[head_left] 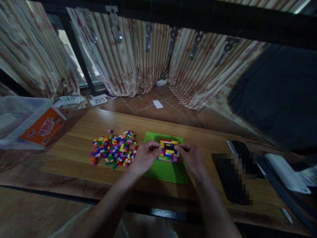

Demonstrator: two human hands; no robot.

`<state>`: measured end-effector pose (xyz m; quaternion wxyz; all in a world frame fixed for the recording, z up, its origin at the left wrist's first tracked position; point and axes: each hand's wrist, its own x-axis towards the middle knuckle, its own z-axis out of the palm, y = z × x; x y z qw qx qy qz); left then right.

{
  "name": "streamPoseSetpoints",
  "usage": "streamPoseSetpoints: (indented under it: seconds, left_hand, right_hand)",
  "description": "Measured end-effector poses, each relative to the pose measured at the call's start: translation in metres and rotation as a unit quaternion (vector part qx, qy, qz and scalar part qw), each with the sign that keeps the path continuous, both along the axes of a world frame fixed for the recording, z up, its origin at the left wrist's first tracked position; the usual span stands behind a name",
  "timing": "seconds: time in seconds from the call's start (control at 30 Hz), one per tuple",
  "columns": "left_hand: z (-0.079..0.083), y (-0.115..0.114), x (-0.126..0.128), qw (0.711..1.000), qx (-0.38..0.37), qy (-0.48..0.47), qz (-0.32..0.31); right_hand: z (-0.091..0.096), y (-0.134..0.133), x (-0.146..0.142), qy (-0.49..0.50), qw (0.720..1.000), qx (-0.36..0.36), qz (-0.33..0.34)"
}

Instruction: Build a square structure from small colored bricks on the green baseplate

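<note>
A small hollow structure of toy building bricks [170, 156], in red, yellow, blue, white and other colours, stands on a green studded baseplate [164, 173]. There is a dark opening in its middle. My left hand [146, 155] is closed, with thumb and forefinger pinched at the structure's left wall. On the opposite side, my right hand [190, 155] is closed too, its fingertips pinched against the right wall. Whether a loose brick sits between the fingertips of either hand is too small to tell. Left of the baseplate lies a spread of loose toy bricks [115, 150] in many colours.
Everything stands on a low wooden table [81, 142]. A clear plastic tub [12, 135] with an orange label is at the far left. Dark flat objects, partly pixelated [228, 178], lie at the right, with a white device [287, 172] beyond. Curtains [119, 69] hang behind.
</note>
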<state>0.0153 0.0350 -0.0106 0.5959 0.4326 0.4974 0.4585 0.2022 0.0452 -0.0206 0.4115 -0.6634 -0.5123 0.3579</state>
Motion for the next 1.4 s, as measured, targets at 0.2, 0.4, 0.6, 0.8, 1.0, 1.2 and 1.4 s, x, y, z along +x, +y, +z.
streamPoseSetpoints:
  seconds: [0.2,0.4,0.6,0.8,1.0,1.2,1.4]
  left_hand:
    - [0.004,-0.002,0.001,0.999,-0.044,-0.032,0.004]
    - [0.014,-0.003,0.002,0.998,-0.027,-0.063,-0.002]
    - [0.019,-0.007,0.004,0.995,0.001,-0.099,-0.017]
    - [0.017,-0.007,0.006,0.993,0.032,-0.091,-0.064]
    - [0.015,-0.008,0.008,0.991,0.011,-0.110,-0.075]
    - [0.016,-0.006,0.003,0.990,-0.007,-0.125,-0.064]
    - [0.016,0.003,-0.011,0.997,-0.019,-0.059,0.041]
  right_hand:
    - [0.002,-0.003,-0.001,0.045,0.999,0.009,-0.014]
    - [0.021,-0.014,-0.016,0.120,0.990,0.073,0.009]
    - [0.022,-0.027,-0.028,0.129,0.984,0.059,0.106]
    - [0.020,-0.029,-0.027,0.121,0.983,0.082,0.107]
    - [0.026,-0.031,-0.026,0.162,0.976,0.077,0.124]
    - [0.032,-0.028,-0.013,0.211,0.975,0.047,0.048]
    - [0.029,-0.025,0.011,0.151,0.988,0.008,-0.033]
